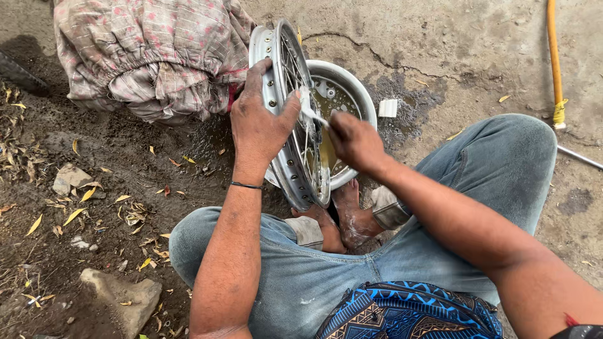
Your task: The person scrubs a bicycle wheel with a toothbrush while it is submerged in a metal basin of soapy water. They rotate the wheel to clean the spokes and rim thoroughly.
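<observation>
Nearest the camera: one blue patterned pouch (pixel 408 311) at my waist, over my jeans (pixel 326 276). I sit on the ground with knees spread and two bare feet (pixel 352 220) drawn in between them, cuffs rolled.

Hands, two counted. My left hand (pixel 260 119) is clasped over the top of one spoked wheel rim (pixel 295 125), fingers draped on the outer band, thumb toward the spokes. One thin dark band (pixel 246 185) sits on that wrist. My right hand (pixel 355 141) is clenched around the handle of one small brush (pixel 309 108), whose pale head is against the spokes near the top of the rim.

The wheel rim stands upright on edge, just in front of my feet, its lower part close to my toes. Behind it and touching or nearly touching it lies one round metal basin (pixel 352 81) holding murky yellowish water; whether the rim rests inside the basin I cannot tell.

Surroundings: one bundled pinkish checked cloth (pixel 151 56) just left of the rim. One small white block (pixel 387 108) lies on wet concrete (pixel 452 50) right of the basin. One yellow hose (pixel 553 56) runs along the far right, with one thin metal rod (pixel 581 157) below it. Two larger stones counted on the dirt at left, one (pixel 69 177) near the cloth, one (pixel 122 298) by my left knee, amid scattered dry leaves.
</observation>
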